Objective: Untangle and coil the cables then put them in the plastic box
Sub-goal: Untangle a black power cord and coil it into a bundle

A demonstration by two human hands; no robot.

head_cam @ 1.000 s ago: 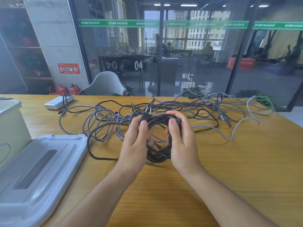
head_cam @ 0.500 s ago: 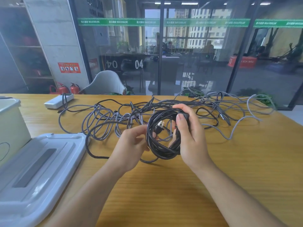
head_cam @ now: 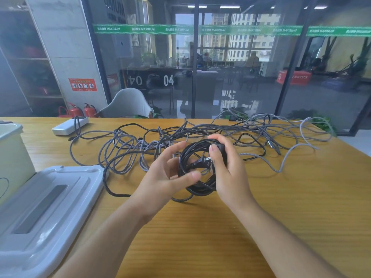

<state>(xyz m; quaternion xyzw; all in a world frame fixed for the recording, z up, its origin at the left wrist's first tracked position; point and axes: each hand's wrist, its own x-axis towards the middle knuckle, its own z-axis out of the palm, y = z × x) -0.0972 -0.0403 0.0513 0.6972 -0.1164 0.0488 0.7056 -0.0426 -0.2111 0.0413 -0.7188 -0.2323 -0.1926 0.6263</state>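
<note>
Head view: black power cable [head_cam: 197, 187] coiled, held just above the bench [head_cam: 281, 197]; probably light, springy, apt to unwind, best gripped across the whole bundle; right hand [head_cam: 230, 169] closed around the coil's right side; left hand [head_cam: 168, 177] half open, fingers [head_cam: 192, 174] touching the loops near the plug [head_cam: 201, 162]; grey braided cables [head_cam: 140, 145] tangled behind; plastic box [head_cam: 12, 149] far left beside its lid [head_cam: 50, 197].
</note>
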